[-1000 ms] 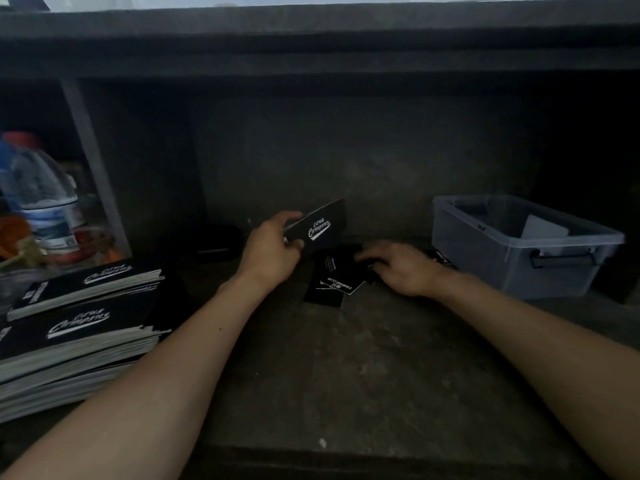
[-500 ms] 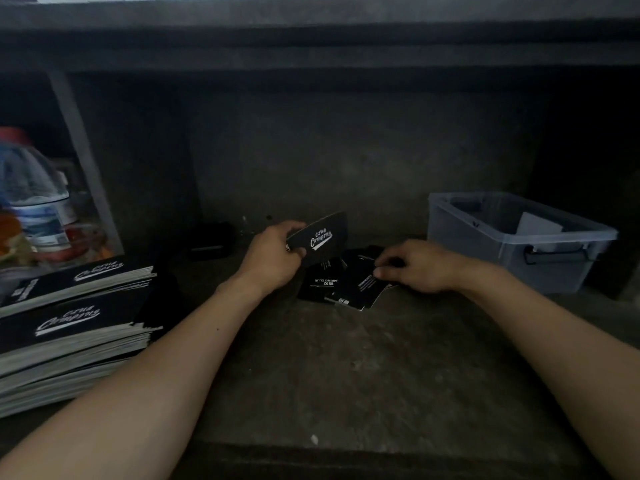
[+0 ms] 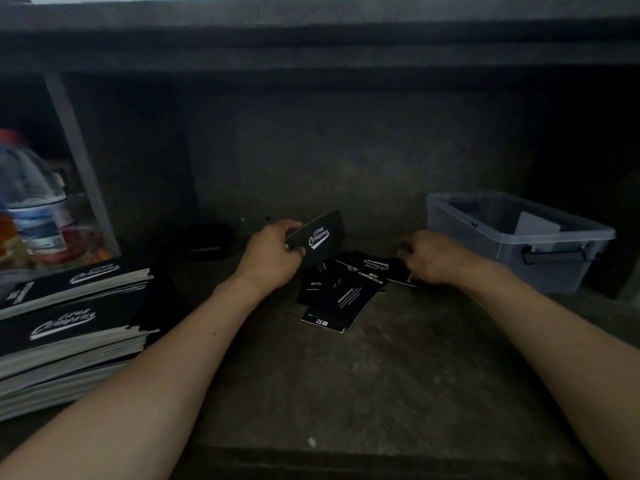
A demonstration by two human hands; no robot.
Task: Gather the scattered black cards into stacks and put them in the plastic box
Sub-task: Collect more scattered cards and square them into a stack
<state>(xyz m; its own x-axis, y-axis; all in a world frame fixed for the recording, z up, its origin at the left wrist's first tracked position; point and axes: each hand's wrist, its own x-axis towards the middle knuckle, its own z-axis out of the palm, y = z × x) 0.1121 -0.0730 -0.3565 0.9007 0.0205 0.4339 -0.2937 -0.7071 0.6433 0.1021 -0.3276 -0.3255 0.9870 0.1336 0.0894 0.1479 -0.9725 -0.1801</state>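
Note:
My left hand [image 3: 273, 254] grips a small stack of black cards [image 3: 318, 239] with white script, held tilted above the shelf. Under and to the right of it, several loose black cards [image 3: 343, 294] lie overlapping on the dark shelf. My right hand [image 3: 433, 258] lies with curled fingers on the right end of that pile, touching a card there [image 3: 398, 273]. The clear plastic box [image 3: 519, 252] stands at the right, open-topped, with a pale card-like piece inside it.
Tall piles of black-covered booklets [image 3: 69, 327] fill the left front. A water bottle [image 3: 31, 202] and colourful items sit behind a divider at far left. A small dark box [image 3: 207, 242] rests at the back. The shelf's front edge [image 3: 311, 452] runs below.
My right hand has slid right along the pile toward the box, spreading the loose cards. My left hand keeps its stack at nearly the same spot.

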